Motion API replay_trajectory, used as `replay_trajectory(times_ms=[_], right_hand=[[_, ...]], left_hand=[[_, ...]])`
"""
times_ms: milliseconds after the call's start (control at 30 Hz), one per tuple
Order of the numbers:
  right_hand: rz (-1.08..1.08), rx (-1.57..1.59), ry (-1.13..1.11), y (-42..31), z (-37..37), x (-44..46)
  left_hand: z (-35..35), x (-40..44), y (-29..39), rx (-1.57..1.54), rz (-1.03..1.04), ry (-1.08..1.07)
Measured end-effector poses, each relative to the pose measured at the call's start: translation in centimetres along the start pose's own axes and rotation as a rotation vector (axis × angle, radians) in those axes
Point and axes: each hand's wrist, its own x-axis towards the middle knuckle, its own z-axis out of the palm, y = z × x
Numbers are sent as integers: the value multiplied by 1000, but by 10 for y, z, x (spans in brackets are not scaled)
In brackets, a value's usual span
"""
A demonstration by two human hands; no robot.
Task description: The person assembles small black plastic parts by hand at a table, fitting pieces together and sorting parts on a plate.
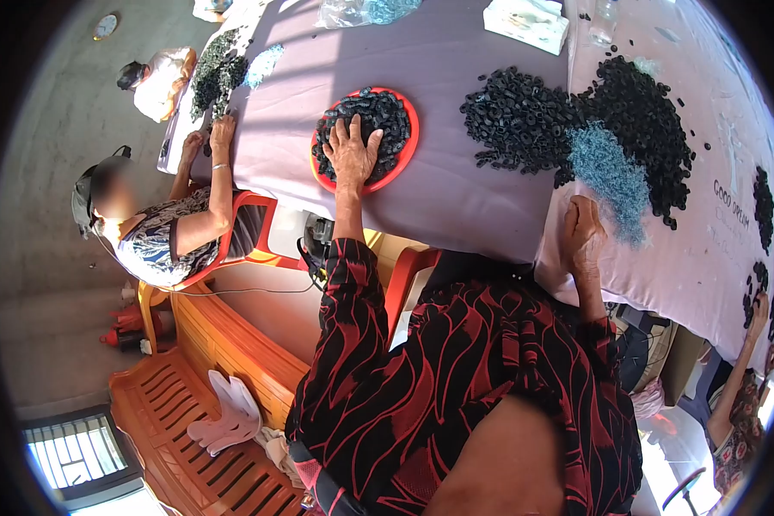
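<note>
My left hand point(350, 156) rests with spread fingers on a heap of small black ring-shaped pieces point(385, 116). That heap fills a red bowl point(412, 138) on the purple cloth. My right hand point(583, 230) is closed at the table's near side, its fingers curled in; whatever they may hold is hidden. Beside it lies a pile of small light-blue clear pieces point(609, 172). Loose black pieces point(641, 112) surround the blue pile, and another black heap point(516, 119) spreads to its left.
A co-worker point(168, 224) sits at the left by more black pieces point(219, 73). Another person's arm point(744, 344) reaches in at the right. A white box point(526, 24) and a clear bottle point(604, 21) stand at the far side. An orange bench point(206, 430) is behind at lower left.
</note>
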Motion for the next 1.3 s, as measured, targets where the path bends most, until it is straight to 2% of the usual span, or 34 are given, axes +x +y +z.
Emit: replay_trajectory(times_ms=[167,267,333,500,600,633,700,767,933,1000,1300], right_hand=[[18,-18,-23,-2,2,-2],[13,-13,-27,-4,1,0],[22,-9,-26,-4,1,-1],[2,-6,-9,-7,2,1],[27,-3,-41,-4,0,-1],[22,3,-40,-4,1,0],[18,26,-12,-5,0,3],[21,-1,-15,-4,2,2],[10,-4,1,-3,5,1],[-1,19,0,0,5,3],[4,65,-40,16,2,6]], left_hand=[[1,0,-6,-10,-6,-9],[2,1,-8,-58,13,73],[0,0,-6,-49,-7,171],[-23,-9,31,67,283,542],[-18,-29,70,-176,476,306],[-14,-37,85,-168,544,260],[-1,-51,105,-253,552,103],[14,-60,117,-299,536,70],[31,-54,118,-372,447,182],[31,-55,121,-421,417,140],[42,-68,134,-325,459,196]])
